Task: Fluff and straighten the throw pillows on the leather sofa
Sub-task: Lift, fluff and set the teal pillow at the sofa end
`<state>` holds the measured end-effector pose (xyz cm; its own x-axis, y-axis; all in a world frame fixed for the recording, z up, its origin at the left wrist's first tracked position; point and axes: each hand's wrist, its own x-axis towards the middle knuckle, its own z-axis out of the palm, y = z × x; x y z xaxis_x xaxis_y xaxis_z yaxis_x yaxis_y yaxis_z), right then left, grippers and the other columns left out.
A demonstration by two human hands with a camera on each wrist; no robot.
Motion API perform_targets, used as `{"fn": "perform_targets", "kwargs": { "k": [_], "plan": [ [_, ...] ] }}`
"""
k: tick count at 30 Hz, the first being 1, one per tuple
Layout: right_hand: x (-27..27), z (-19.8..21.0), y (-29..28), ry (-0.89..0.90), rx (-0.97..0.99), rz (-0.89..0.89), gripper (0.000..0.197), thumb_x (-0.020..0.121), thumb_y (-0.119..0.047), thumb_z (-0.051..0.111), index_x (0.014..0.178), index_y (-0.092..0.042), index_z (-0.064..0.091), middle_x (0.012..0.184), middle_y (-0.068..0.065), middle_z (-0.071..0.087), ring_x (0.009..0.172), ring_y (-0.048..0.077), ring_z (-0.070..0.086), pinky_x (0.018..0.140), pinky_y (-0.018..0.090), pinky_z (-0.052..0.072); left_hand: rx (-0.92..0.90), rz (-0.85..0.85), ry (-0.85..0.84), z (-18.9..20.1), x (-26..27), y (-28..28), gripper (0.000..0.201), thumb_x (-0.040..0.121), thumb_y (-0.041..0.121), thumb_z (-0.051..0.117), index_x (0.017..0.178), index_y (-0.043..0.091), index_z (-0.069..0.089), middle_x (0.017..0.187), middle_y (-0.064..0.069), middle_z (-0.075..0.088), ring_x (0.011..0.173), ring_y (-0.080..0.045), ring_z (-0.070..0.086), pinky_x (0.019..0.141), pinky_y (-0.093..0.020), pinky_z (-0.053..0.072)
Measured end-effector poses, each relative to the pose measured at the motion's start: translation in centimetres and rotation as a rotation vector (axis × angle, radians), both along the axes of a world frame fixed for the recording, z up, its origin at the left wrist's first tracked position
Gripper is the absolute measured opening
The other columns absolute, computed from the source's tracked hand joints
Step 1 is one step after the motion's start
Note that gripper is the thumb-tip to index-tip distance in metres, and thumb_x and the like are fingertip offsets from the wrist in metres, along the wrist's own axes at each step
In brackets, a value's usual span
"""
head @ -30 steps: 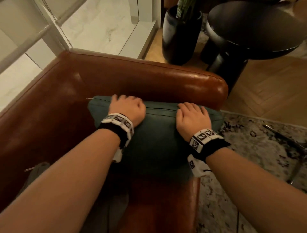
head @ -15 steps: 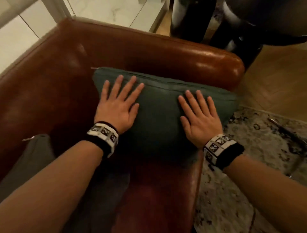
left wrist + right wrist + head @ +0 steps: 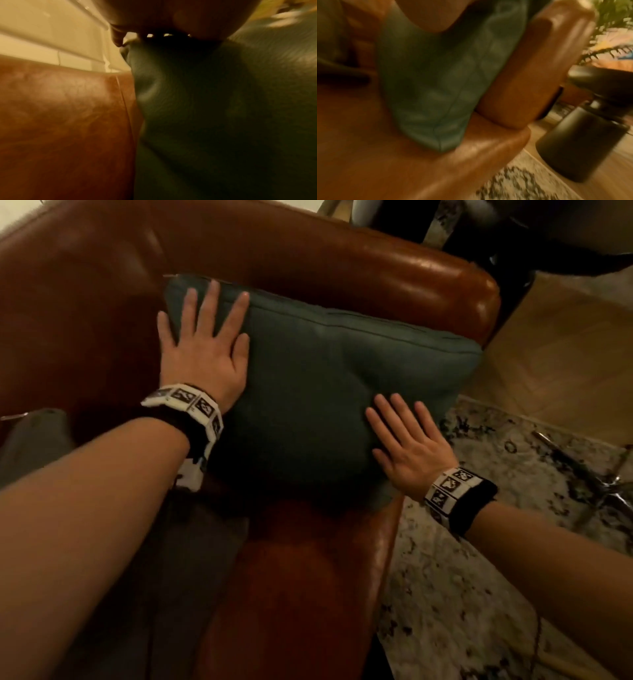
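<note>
A dark green throw pillow point(image 3: 329, 378) leans against the arm of the brown leather sofa point(image 3: 342, 258), standing on the seat. My left hand point(image 3: 205, 344) lies flat with fingers spread on the pillow's upper left corner. My right hand point(image 3: 407, 440) presses flat on its lower right part. In the left wrist view the green pillow point(image 3: 214, 115) fills the right side, next to the sofa back point(image 3: 65, 108). The right wrist view shows the pillow point(image 3: 440, 75) upright against the sofa arm point(image 3: 530, 75), blurred.
A grey pillow point(image 3: 30, 440) lies on the seat at the left, partly under my left forearm. A patterned rug point(image 3: 513, 542) covers the floor to the right. A black side table point(image 3: 583, 146) and a plant point(image 3: 614, 16) stand beyond the sofa arm.
Both hands went from gripping the pillow's top edge to lying flat on its face. The right hand has slid down toward the lower right; the left has moved to the upper left corner.
</note>
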<state>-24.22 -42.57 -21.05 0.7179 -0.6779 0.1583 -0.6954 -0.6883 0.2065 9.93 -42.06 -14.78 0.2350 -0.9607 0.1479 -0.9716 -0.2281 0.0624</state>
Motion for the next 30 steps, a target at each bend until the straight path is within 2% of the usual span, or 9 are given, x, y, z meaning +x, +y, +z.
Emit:
{"fn": "perform_targets", "kwargs": {
  "k": [4,9,13,17,19,21,23,26,30],
  "plan": [
    [-3.8,-0.1,2.8,-0.060,-0.036,0.046,0.065,0.098,-0.027,0.052,0.154,-0.016,0.021,0.160,0.009,0.021,0.148,0.028,0.019,0.118,0.052,0.020,-0.071,-0.005,-0.051,1.5,-1.6,0.7,0.058,0.101,0.047,0.014,0.156,0.031,0.004,0.166,-0.004,-0.001,0.151,-0.036,-0.004,0.119,-0.060,0.001],
    [5.5,1.9,3.4,-0.201,-0.078,0.208,0.053,0.100,-0.029,0.040,0.152,-0.018,0.030,0.159,0.003,0.026,0.148,0.024,0.018,0.119,0.048,0.019,-0.058,-0.311,-0.089,0.3,-7.0,1.4,0.059,0.100,0.046,0.023,0.156,0.035,0.009,0.166,0.001,0.006,0.152,-0.031,0.003,0.116,-0.066,0.003],
    [3.0,-4.3,4.4,0.117,0.168,0.153,0.064,0.101,-0.040,0.038,0.155,-0.018,0.014,0.161,0.002,0.007,0.150,0.021,0.002,0.121,0.043,-0.005,0.044,-0.246,-0.102,-0.4,-5.2,0.1,0.054,0.101,0.051,0.012,0.152,0.046,-0.006,0.165,0.010,-0.003,0.152,-0.029,-0.004,0.115,-0.068,0.001],
    [-5.6,-7.9,7.4,0.567,0.461,0.088,0.063,0.101,-0.039,0.017,0.149,-0.028,-0.023,0.160,0.000,-0.022,0.141,0.024,-0.030,0.108,0.043,-0.032,0.043,-0.238,-0.101,-0.2,-5.5,0.0,0.053,0.101,0.052,0.009,0.151,0.048,-0.010,0.165,0.012,-0.006,0.152,-0.028,-0.007,0.115,-0.068,-0.001],
    [-7.2,-6.5,7.9,0.463,0.574,-0.052,0.064,0.100,-0.039,0.018,0.151,-0.027,-0.019,0.164,0.006,0.001,0.147,0.028,-0.011,0.118,0.045,-0.013,0.035,-0.211,-0.100,-0.2,-6.1,0.1,0.054,0.101,0.051,0.010,0.152,0.046,-0.008,0.165,0.010,-0.005,0.152,-0.030,-0.008,0.115,-0.068,-0.002],
    [-6.0,-3.3,7.4,0.183,0.436,0.046,0.062,0.095,-0.038,0.034,0.154,-0.022,0.020,0.143,0.010,0.052,0.138,0.033,0.040,0.114,0.047,0.025,-0.013,-0.189,-0.093,-0.3,-6.6,0.4,0.056,0.101,0.049,0.014,0.154,0.043,-0.005,0.165,0.006,-0.006,0.151,-0.032,-0.008,0.116,-0.066,-0.002],
    [-2.4,1.1,5.2,-0.217,0.241,0.163,0.046,0.092,-0.028,0.047,0.136,-0.017,0.053,0.118,0.008,0.066,0.112,0.031,0.059,0.101,0.045,0.039,-0.107,-0.125,-0.030,-0.6,-7.2,1.2,0.059,0.102,0.045,0.021,0.156,0.035,-0.001,0.166,-0.001,-0.007,0.151,-0.034,-0.008,0.119,-0.060,-0.002],
    [3.5,7.3,-0.5,-0.394,0.065,0.134,0.048,0.098,-0.030,0.043,0.144,-0.021,0.045,0.143,0.007,0.050,0.135,0.028,0.040,0.114,0.046,0.027,-0.275,0.157,0.202,-2.2,-8.1,2.8,0.061,0.102,0.042,0.024,0.157,0.028,0.003,0.165,-0.010,-0.005,0.151,-0.036,-0.006,0.122,-0.052,-0.002],
    [2.3,7.1,-5.7,0.093,0.127,0.058,0.057,0.102,-0.049,0.022,0.155,-0.033,0.008,0.163,-0.002,0.011,0.151,0.027,0.006,0.119,0.052,0.011,-0.313,0.440,0.538,-5.0,-8.8,4.8,0.058,0.102,0.043,0.017,0.156,0.032,-0.003,0.165,-0.004,-0.008,0.151,-0.034,0.000,0.122,-0.048,0.009]
  ]
}}
